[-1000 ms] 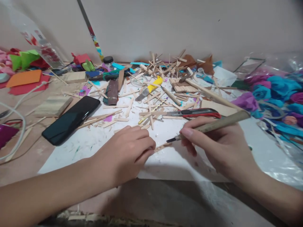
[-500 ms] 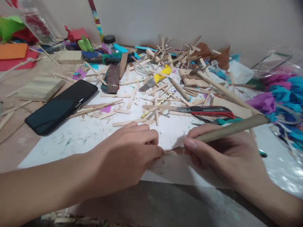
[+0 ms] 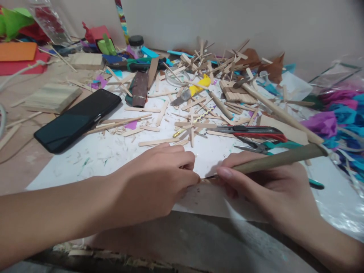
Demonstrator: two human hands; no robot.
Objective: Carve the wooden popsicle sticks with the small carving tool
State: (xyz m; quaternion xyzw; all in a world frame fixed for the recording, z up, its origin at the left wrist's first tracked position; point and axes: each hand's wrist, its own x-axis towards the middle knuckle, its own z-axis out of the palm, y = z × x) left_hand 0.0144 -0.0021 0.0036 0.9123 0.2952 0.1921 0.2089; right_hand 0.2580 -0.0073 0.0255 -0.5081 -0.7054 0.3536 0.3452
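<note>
My left hand rests knuckles-up on the white sheet, its fingertips pinching a small wooden stick piece that is mostly hidden between the two hands. My right hand grips a long olive-brown craft knife handle like a pen. The knife's tip sits right at the stick piece, touching or almost touching my left fingertips.
A black phone lies at the left. Behind the hands lie many popsicle sticks, a red utility knife, teal-handled pliers, a yellow-handled cutter and a wooden block. Paper flowers fill the right.
My right hand has brought the knife tip down and left onto the stick piece at my left fingertips. The view has shifted, so everything on the table now sits a little further right.
</note>
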